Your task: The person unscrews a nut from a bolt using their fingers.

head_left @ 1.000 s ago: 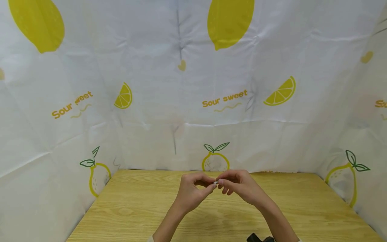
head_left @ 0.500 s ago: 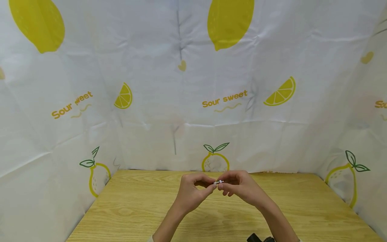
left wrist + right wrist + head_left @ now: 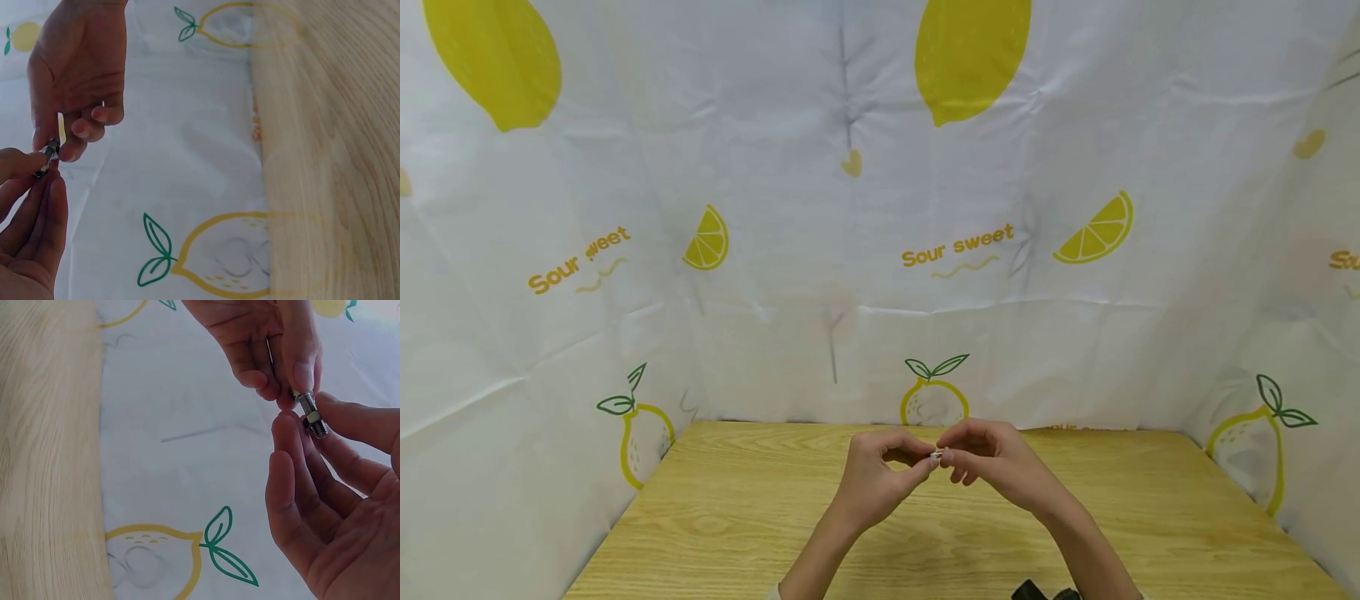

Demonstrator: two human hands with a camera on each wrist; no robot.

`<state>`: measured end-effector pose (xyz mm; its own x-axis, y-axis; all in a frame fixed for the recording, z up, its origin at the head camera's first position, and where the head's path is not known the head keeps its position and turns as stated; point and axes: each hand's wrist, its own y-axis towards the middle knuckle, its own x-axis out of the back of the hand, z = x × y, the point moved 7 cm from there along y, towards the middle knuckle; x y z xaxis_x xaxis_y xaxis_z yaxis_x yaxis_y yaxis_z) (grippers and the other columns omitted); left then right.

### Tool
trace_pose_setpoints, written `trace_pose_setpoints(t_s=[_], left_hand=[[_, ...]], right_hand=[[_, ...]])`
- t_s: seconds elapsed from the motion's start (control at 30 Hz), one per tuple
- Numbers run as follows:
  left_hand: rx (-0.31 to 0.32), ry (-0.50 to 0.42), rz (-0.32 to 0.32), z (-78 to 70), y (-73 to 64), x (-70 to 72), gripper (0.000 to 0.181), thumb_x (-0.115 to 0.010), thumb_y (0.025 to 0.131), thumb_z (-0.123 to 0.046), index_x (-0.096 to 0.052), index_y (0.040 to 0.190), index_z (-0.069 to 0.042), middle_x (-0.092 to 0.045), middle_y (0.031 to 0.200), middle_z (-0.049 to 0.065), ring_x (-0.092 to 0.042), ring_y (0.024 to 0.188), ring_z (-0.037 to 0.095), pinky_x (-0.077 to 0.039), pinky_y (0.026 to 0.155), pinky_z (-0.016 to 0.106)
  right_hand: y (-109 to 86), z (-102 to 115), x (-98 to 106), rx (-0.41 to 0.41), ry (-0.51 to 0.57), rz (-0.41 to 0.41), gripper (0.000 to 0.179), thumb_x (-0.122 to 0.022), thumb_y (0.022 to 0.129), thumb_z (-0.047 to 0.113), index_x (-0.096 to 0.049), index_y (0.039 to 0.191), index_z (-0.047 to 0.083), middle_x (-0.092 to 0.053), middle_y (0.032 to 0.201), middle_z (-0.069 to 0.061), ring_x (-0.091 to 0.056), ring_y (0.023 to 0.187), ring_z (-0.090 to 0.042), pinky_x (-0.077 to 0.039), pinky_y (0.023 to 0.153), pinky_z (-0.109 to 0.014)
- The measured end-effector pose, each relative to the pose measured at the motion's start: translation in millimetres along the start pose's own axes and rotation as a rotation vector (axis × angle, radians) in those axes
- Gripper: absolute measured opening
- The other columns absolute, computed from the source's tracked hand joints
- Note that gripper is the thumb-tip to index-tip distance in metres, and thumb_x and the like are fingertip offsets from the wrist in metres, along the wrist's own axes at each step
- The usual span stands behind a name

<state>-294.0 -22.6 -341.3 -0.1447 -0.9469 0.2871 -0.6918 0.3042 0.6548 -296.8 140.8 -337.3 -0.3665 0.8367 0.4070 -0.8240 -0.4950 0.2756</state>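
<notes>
A small silver bolt (image 3: pixel 320 430) with a hex nut (image 3: pixel 313 417) partway along its thread is held in the air above the table, between both hands. My left hand (image 3: pixel 874 479) pinches one end of the bolt between thumb and fingers, which hide that end. From the other side, my right hand (image 3: pixel 1003 468) has its thumb and fingertips around the nut, with the threaded tip showing past it in the right wrist view. The other right fingers are loosely bent below. Only a glint of the metal shows in the head view.
Beneath the hands lies a wood-grain table (image 3: pixel 722 517). A white lemon-print cloth (image 3: pixel 805 333) stands behind and at both sides. At the bottom edge, near the right forearm, a black object (image 3: pixel 1028 590) is partly cut off.
Half a second ago the right fingertips left more of the bolt and nut showing; now they cover most of it. The right hand has shifted slightly, while the left hand stays nearly still.
</notes>
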Motion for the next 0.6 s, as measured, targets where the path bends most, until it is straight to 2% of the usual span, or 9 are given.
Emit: trace_pose_setpoints(t_s=[0.13, 0.3, 0.6], left_hand=[[0.008, 0.002, -0.002, -0.7, 0.2, 0.3, 0.005, -0.081, 0.089, -0.010, -0.080, 0.093, -0.007, -0.080, 0.089, 0.009, -0.076, 0.076, 0.011, -0.064, 0.073, 0.027], [0.010, -0.002, -0.004, 1.0, 0.4, 0.4, 0.006, -0.081, 0.089, -0.010, -0.080, 0.094, -0.008, -0.080, 0.089, 0.009, -0.076, 0.076, 0.011, -0.065, 0.073, 0.028], [0.004, -0.004, 0.001, 1.8, -0.1, -0.2, 0.006, -0.081, 0.090, -0.011, -0.080, 0.094, -0.007, -0.080, 0.089, 0.010, -0.076, 0.076, 0.012, -0.065, 0.072, 0.029]], right_hand=[[-0.5, -1.9, 0.9, -0.032, -0.023, -0.001, 0.028, -0.067, 0.101, 0.018, -0.068, 0.119, -0.004, -0.074, 0.098, -0.012, -0.071, 0.076, -0.015, -0.062, 0.070, -0.033], [0.2, -3.6, 1.4, -0.061, -0.046, -0.003, 0.026, -0.070, 0.098, 0.019, -0.072, 0.112, -0.002, -0.076, 0.095, -0.013, -0.071, 0.074, -0.015, -0.062, 0.070, -0.034], [0.3, -1.2, 1.4, -0.002, -0.025, -0.010, 0.026, -0.064, 0.104, 0.019, -0.070, 0.115, -0.004, -0.073, 0.099, -0.023, -0.071, 0.076, -0.015, -0.063, 0.070, -0.036]])
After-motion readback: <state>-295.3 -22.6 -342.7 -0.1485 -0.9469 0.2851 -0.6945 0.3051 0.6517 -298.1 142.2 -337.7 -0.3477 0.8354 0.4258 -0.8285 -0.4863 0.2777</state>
